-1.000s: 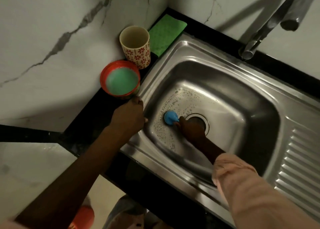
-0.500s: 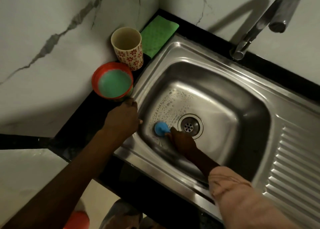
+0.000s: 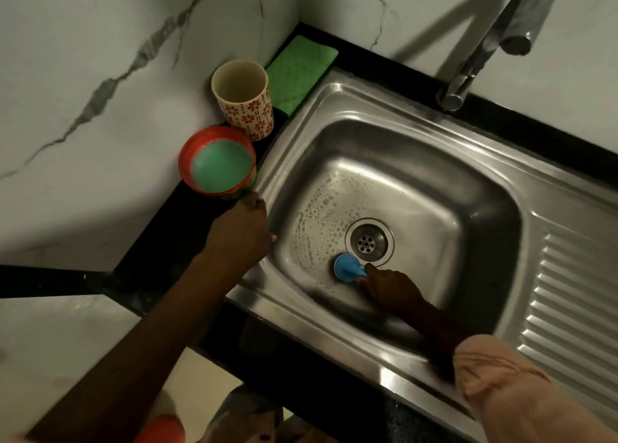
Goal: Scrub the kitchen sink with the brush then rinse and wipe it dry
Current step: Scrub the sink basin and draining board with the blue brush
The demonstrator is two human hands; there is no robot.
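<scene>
1. Sink (image 3: pixel 334 101) basin: steel walls on all sides of the right hand (image 3: pixel 391 288). The near wall is just behind the wrist, and bare basin floor lies beyond the drain (image 3: pixel 369 242) toward the far wall. Ribbed drainboard (image 3: pixel 575 308) is well off to the right of the fingers.
2. Left hand (image 3: pixel 240 232) rests on the sink's left rim, fingers curled over the edge, holding nothing.
3. Just beyond the left-hand fingers on the black worktop (image 3: pixel 187 215): red tub (image 3: pixel 217 160) with green contents. A floral cup (image 3: pixel 244 99) stands past it, then a green cloth (image 3: pixel 299 73) in the corner. The tub nearly touches the knuckles.
4. Tap (image 3: pixel 485 41) stands at the far rim, its spout high over the basin, well apart from both hands.
5. Blue brush (image 3: pixel 347 267) is on the basin floor, touching the drain's near-left edge. Right-hand fingers grip its handle from the right; the head sticks out to their left.
6. Suds cover the floor left of the drain, between the two hands.
</scene>
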